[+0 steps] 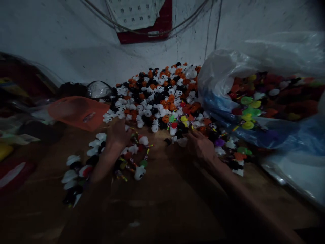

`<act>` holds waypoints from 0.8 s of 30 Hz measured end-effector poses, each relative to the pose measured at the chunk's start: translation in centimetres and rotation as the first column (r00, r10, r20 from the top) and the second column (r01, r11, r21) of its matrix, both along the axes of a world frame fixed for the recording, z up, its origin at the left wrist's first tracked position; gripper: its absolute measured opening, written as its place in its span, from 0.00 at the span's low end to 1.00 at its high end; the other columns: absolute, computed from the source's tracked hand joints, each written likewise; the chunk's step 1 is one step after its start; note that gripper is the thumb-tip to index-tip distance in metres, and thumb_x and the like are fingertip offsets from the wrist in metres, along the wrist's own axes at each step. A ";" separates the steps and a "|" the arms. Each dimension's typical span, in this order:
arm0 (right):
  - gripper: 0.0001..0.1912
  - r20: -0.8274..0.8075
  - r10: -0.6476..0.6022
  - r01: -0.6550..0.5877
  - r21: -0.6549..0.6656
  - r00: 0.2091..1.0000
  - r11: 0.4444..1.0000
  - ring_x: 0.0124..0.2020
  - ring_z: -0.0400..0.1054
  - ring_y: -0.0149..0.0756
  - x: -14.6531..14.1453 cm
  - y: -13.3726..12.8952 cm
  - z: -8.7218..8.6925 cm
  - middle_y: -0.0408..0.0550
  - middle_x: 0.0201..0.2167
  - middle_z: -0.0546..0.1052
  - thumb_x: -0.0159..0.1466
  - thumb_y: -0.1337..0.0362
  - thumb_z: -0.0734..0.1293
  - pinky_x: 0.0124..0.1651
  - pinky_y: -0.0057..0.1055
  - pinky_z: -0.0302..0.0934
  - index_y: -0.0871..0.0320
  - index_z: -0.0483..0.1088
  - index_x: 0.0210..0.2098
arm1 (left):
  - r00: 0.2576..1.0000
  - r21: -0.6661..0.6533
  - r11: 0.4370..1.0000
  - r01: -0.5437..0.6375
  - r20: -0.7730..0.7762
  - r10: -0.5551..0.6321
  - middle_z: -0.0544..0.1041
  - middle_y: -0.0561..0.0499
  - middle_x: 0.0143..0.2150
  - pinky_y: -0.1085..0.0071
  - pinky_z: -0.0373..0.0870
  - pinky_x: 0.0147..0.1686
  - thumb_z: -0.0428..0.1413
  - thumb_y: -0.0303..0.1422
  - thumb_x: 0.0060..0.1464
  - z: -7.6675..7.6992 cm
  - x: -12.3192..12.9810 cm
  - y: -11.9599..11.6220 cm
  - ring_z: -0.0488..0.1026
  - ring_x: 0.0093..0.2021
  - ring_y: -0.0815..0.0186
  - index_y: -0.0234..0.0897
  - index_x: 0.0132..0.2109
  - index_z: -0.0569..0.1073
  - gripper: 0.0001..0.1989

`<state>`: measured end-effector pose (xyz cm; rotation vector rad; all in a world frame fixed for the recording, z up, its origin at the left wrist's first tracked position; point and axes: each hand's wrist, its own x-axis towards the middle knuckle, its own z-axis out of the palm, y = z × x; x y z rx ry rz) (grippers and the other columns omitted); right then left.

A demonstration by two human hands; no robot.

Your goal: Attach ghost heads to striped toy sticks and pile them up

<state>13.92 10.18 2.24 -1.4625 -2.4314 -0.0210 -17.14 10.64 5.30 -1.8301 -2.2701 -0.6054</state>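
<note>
Both hands, left [118, 135] and right [200, 145], at the pile's [157, 95] near edge (grips unreadable, dim); bare tabletop [162, 203] nearer.

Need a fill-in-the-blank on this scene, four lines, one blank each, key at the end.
1. The big plastic bag lies to the ____ of the large pile of small figures.
2. The flat, thin item on the other side of the pile is coloured ____.
3. The calendar on the wall has a ____ backing.
4. The left hand is ____ from the bag than the right hand.

Missing words: right; orange; red; farther.
</note>
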 end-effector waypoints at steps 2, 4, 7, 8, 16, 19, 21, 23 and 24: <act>0.16 0.095 0.055 -0.050 -0.046 0.994 0.998 0.47 0.61 0.40 -0.8 0.3 -0.2 0.51 0.46 0.70 0.65 0.69 0.56 0.44 0.32 0.53 0.56 0.67 0.50 | 0.999 0.072 0.997 -0.015 -0.027 0.017 0.75 0.43 0.43 0.61 0.66 0.47 0.49 0.30 0.50 0.5 -0.6 -1.9 0.71 0.45 0.54 0.36 0.44 0.71 0.13; 0.18 0.165 0.073 -0.063 -0.066 0.984 0.996 0.48 0.60 0.44 -1.4 0.4 -0.8 0.54 0.49 0.69 0.64 0.69 0.58 0.46 0.35 0.54 0.57 0.65 0.53 | 0.996 0.071 0.996 -0.050 -0.072 0.055 0.74 0.42 0.45 0.61 0.66 0.46 0.48 0.31 0.52 0.4 -0.7 -3.7 0.70 0.46 0.53 0.35 0.47 0.70 0.15; 0.20 0.205 0.085 -0.078 -0.046 0.975 0.996 0.50 0.60 0.48 -1.9 0.0 -1.8 0.56 0.49 0.69 0.63 0.68 0.59 0.45 0.38 0.55 0.58 0.64 0.54 | 0.982 -0.070 0.992 -0.102 -0.165 0.090 0.75 0.41 0.44 0.60 0.66 0.44 0.47 0.30 0.53 -0.7 -0.8 -6.0 0.69 0.46 0.52 0.33 0.49 0.70 0.17; 0.20 0.215 0.087 -0.080 -0.040 0.973 0.996 0.50 0.59 0.49 -1.9 -0.2 -2.0 0.56 0.49 0.70 0.63 0.69 0.59 0.45 0.39 0.56 0.58 0.65 0.54 | 0.977 -0.120 0.986 -0.118 -0.192 0.094 0.75 0.41 0.43 0.60 0.66 0.44 0.47 0.29 0.53 -1.1 -0.9 -6.6 0.69 0.46 0.51 0.34 0.49 0.70 0.17; 0.14 0.195 0.062 -0.062 -0.005 0.979 0.998 0.46 0.62 0.47 -0.7 -1.7 -4.2 0.55 0.44 0.73 0.63 0.69 0.58 0.45 0.38 0.55 0.62 0.69 0.46 | 0.968 0.032 0.996 -0.080 -0.234 0.085 0.74 0.42 0.46 0.51 0.59 0.47 0.44 0.28 0.56 -1.2 0.1 -6.3 0.64 0.49 0.48 0.35 0.46 0.72 0.16; 0.17 0.172 0.064 -0.055 -0.053 0.983 0.997 0.47 0.62 0.47 -1.1 -2.3 -4.3 0.56 0.46 0.71 0.62 0.70 0.58 0.46 0.39 0.56 0.62 0.67 0.49 | 0.985 0.021 0.989 0.146 -0.098 -0.143 0.74 0.44 0.48 0.58 0.58 0.51 0.45 0.33 0.59 -1.6 2.8 -3.5 0.64 0.50 0.55 0.35 0.49 0.71 0.15; 0.21 0.153 0.059 -0.047 -0.076 0.986 0.996 0.48 0.62 0.48 -1.6 -2.6 -4.1 0.57 0.49 0.69 0.62 0.71 0.58 0.46 0.40 0.57 0.61 0.64 0.55 | 0.964 -0.025 0.965 0.260 -0.058 -0.261 0.72 0.46 0.51 0.58 0.57 0.53 0.48 0.40 0.59 -2.5 4.4 -1.9 0.62 0.53 0.55 0.37 0.50 0.70 0.17; 0.24 0.120 0.075 -0.063 -0.104 0.990 0.993 0.48 0.62 0.48 -2.0 -3.1 -3.9 0.56 0.49 0.69 0.62 0.69 0.60 0.45 0.40 0.59 0.58 0.61 0.57 | 0.947 -0.091 0.947 0.308 -0.066 -0.314 0.70 0.47 0.53 0.57 0.57 0.53 0.50 0.43 0.57 -3.6 5.4 -1.2 0.61 0.54 0.54 0.39 0.50 0.69 0.18; 0.24 0.100 0.092 -0.080 -0.115 0.991 0.990 0.47 0.63 0.48 -2.2 -3.4 -3.8 0.55 0.49 0.69 0.62 0.68 0.61 0.44 0.40 0.59 0.56 0.62 0.57 | 0.945 -0.120 0.944 0.306 -0.082 -0.317 0.70 0.47 0.53 0.56 0.56 0.53 0.51 0.43 0.57 -4.1 5.5 -1.2 0.61 0.54 0.53 0.40 0.50 0.69 0.18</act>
